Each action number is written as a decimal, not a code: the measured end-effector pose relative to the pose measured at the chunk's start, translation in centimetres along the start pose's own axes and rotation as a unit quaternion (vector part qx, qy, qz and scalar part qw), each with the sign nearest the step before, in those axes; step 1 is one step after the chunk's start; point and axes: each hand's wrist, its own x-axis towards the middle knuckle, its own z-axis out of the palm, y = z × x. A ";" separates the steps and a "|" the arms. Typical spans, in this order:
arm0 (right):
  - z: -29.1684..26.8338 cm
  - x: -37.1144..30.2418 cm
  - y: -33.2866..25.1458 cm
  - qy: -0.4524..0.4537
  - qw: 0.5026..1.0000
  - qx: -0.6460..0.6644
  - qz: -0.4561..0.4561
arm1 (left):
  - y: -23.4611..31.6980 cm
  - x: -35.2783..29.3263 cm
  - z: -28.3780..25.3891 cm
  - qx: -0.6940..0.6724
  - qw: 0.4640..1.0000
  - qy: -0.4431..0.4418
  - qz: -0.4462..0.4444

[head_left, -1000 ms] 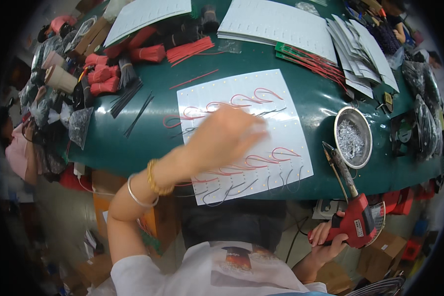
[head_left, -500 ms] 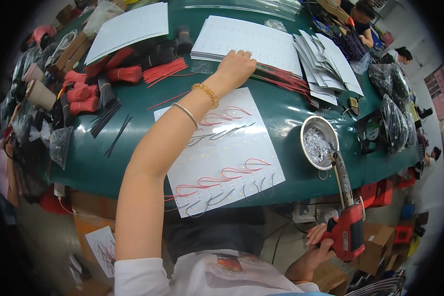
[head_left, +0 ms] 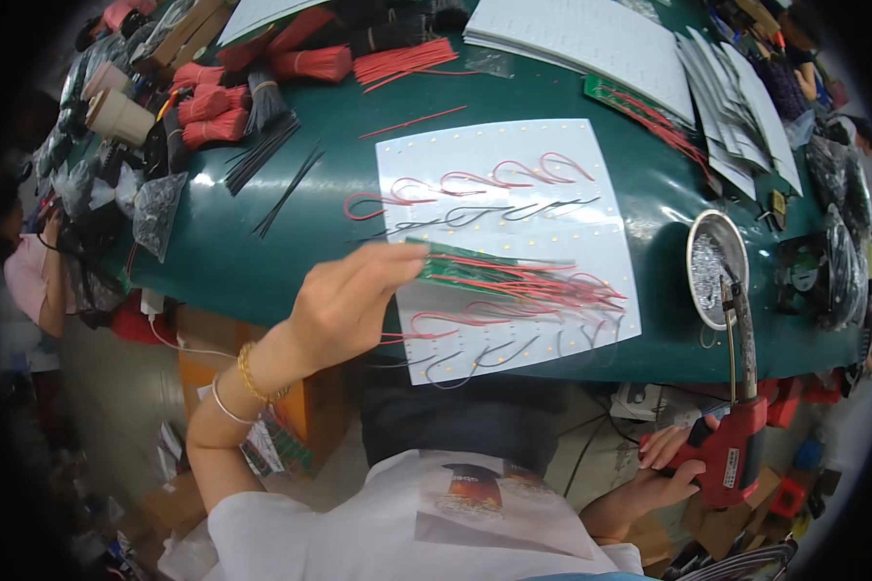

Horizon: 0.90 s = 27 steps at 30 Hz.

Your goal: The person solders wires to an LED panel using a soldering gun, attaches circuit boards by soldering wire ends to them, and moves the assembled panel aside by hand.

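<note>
I observe the left hand (head_left: pixel 344 302) pinching a green circuit board (head_left: pixel 443 268) by one end, its red wires (head_left: pixel 557 289) extending over the white panel (head_left: pixel 489 145), while the right hand (head_left: pixel 670 472) holds a red soldering gun (head_left: pixel 730 453) with its tip at the metal bowl (head_left: pixel 715 226).

Green board (head_left: pixel 443 270), red leads (head_left: pixel 552 283) trailing right, held over white panel (head_left: pixel 543 235); red soldering gun (head_left: pixel 733 453), tip forward

a beige container (head_left: pixel 123 120) (a clear plastic bag (head_left: pixel 158 217) nearby), a pink-shirted person (head_left: pixel 35 281)
</note>
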 end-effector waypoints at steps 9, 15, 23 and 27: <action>2.4 -0.4 0.1 -0.061 0.998 -0.024 0.011 | -0.5 -0.2 -1.3 0.092 0.993 -0.016 -0.066; 2.7 -1.0 -0.2 -0.097 0.995 -0.029 0.002 | 0.1 1.5 1.1 0.038 0.987 -0.150 -0.042; 2.8 -1.2 -0.1 -0.065 0.997 -0.008 0.044 | -0.1 3.2 2.3 0.050 0.989 -0.133 -0.050; 3.1 -1.1 -0.2 -0.057 0.998 -0.007 0.041 | -0.2 3.6 1.4 0.000 0.993 -0.116 0.012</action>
